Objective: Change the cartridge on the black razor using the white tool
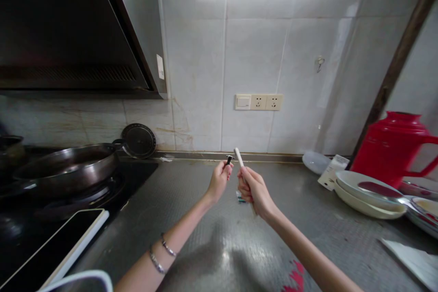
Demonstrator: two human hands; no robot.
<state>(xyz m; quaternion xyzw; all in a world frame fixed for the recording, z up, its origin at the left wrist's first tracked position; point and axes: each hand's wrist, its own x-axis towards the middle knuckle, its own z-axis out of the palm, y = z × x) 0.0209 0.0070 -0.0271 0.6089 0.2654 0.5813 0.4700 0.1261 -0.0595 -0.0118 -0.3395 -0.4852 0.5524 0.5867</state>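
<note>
My left hand (pixel 219 180) is closed around a small black item with a silvery crosspiece (pixel 229 159) at its top; its exact kind is too small to make out. In my right hand (pixel 255 189) is a slim white stick (pixel 239 157), gripped in the fist and leaning up to the left. The stick's upper end is close to the black item, and I cannot tell whether they touch. Both hands are over the grey metal counter (pixel 191 219). Partly hidden behind my right hand lies a small printed packet (pixel 240 197).
At left, a steel pan (pixel 71 169) sits on the black cooktop under the range hood (pixel 137 27), with a tablet-like slab (pixel 58 246) nearer me. A red thermos jug (pixel 386 146), stacked plates (pixel 369 191) and a white carton (pixel 332 172) stand at right. Sockets (pixel 259 102) are on the wall.
</note>
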